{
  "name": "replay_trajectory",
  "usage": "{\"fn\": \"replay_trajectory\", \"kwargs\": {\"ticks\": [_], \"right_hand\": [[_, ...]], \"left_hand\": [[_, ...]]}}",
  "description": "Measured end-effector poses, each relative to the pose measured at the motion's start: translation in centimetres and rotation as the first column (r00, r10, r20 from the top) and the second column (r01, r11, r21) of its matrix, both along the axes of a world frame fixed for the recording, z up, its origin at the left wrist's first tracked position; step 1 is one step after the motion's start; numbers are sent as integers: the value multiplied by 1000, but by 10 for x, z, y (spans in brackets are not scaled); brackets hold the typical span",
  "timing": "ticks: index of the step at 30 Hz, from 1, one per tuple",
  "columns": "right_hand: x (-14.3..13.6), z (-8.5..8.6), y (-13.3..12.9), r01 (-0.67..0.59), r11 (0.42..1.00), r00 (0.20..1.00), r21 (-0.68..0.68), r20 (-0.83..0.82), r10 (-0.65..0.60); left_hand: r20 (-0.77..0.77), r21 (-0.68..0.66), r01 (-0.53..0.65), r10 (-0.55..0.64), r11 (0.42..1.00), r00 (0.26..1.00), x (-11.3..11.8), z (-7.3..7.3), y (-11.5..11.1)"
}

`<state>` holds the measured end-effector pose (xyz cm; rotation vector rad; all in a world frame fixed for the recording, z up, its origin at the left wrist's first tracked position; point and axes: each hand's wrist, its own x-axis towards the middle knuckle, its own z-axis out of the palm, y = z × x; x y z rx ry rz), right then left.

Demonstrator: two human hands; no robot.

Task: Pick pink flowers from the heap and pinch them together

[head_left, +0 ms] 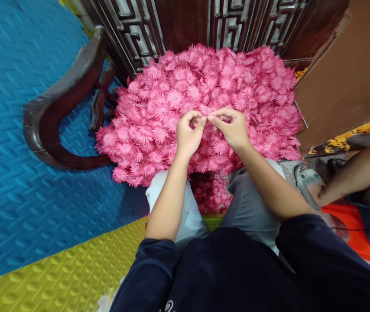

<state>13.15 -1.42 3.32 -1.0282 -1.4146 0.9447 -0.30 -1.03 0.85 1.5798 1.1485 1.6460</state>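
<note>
A wide heap of pink artificial flowers (175, 99) lies in front of my knees. Above its middle, my left hand (189, 132) and my right hand (232, 125) meet at the fingertips. Both hands are closed in a pinch, thumb against forefinger. A pink flower (206, 110) shows right at the fingertips, and both hands appear to grip it; its lower part blends into the heap behind. More pink flowers (212, 193) are visible lower down between my legs.
A dark curved wooden armrest (51, 112) stands at the left over blue textured matting (16, 173). Brown cardboard (344, 73) leans at the right, near orange flowers (341, 141). Another person's leg (354, 173) and sandal (308, 184) are at the right, beside a red object (355, 225).
</note>
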Motion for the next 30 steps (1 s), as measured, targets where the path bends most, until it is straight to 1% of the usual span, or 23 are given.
{"fn": "replay_trajectory", "kwargs": {"ticks": [5, 7, 9, 11, 13, 16, 18, 22, 25, 28, 30], "right_hand": [[1, 3, 1, -28, 997, 998, -77, -59, 24], [1, 3, 1, -54, 990, 993, -129, -115, 39], [1, 4, 2, -110, 976, 977, -190, -201, 71], [1, 4, 2, -204, 948, 942, -245, -313, 122], [2, 3, 2, -303, 907, 898, -291, -406, 170], [4, 4, 1, -387, 854, 862, -349, -467, 199], [5, 5, 0, -401, 844, 854, -357, -479, 203], [5, 6, 0, -390, 857, 847, -337, -495, 192], [2, 5, 0, -361, 869, 850, -339, -503, 157], [2, 4, 1, -356, 864, 854, -358, -499, 145], [4, 2, 3, -346, 855, 883, -386, -443, 157]], "left_hand": [[49, -48, 85, -82, 995, 995, 0, -2, 2], [82, -77, 114, -108, 990, 991, -1, -3, 3], [115, -97, 152, -140, 984, 983, -1, -3, 4], [147, -107, 195, -179, 975, 973, -2, -1, 3], [171, -110, 228, -207, 968, 963, -3, 2, 2], [189, -119, 248, -224, 961, 956, -3, 7, 0], [193, -123, 249, -223, 961, 956, -4, 10, -2], [203, -112, 227, -201, 967, 958, -3, 13, -3], [222, -107, 205, -177, 973, 959, -3, 12, -3], [251, -113, 181, -148, 977, 957, -3, 9, -2], [266, -106, 155, -122, 982, 956, -4, 7, 0]]}}
